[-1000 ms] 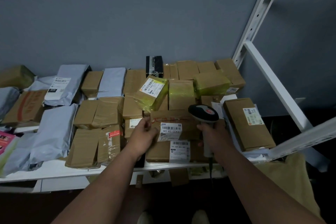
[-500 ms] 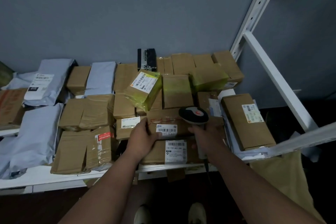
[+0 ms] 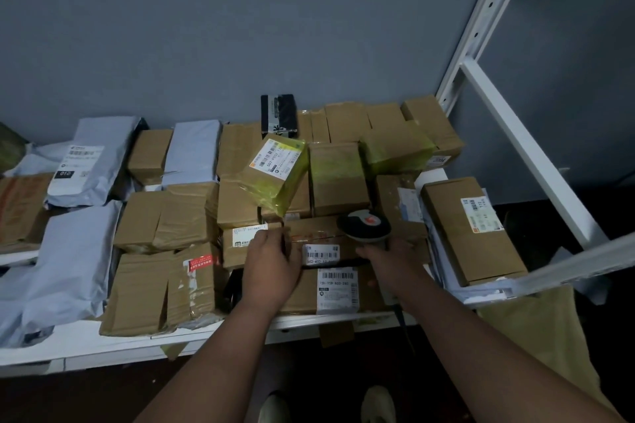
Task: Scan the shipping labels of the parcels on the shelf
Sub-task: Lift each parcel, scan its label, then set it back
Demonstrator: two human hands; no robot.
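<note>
- Gripping the scanner (image 3: 365, 227) in my right hand (image 3: 388, 256), fingers curled round its handle, I am holding its dark head over the brown boxes at the front of the shelf (image 3: 113, 342).
- I am resting my left hand (image 3: 271, 266) on the left end of a flat box (image 3: 323, 237), fingers curled over its edge and holding it.
- That box is showing a white label (image 3: 321, 253) with a barcode, lying between my two hands, just below the scanner head.
- A lower box (image 3: 309, 292) is lying under it at the shelf's front edge, showing its own label (image 3: 337, 288) facing up.
- A yellow-wrapped parcel (image 3: 276, 177) is sitting tilted behind my left hand, its label turned up.
- Grey mailer bags (image 3: 68, 264) are lying to the left; more brown boxes are filling the back row against the grey wall (image 3: 240, 27).
- A long box (image 3: 470, 230) is lying to the right of my right hand, beside the white frame (image 3: 522, 147).
</note>
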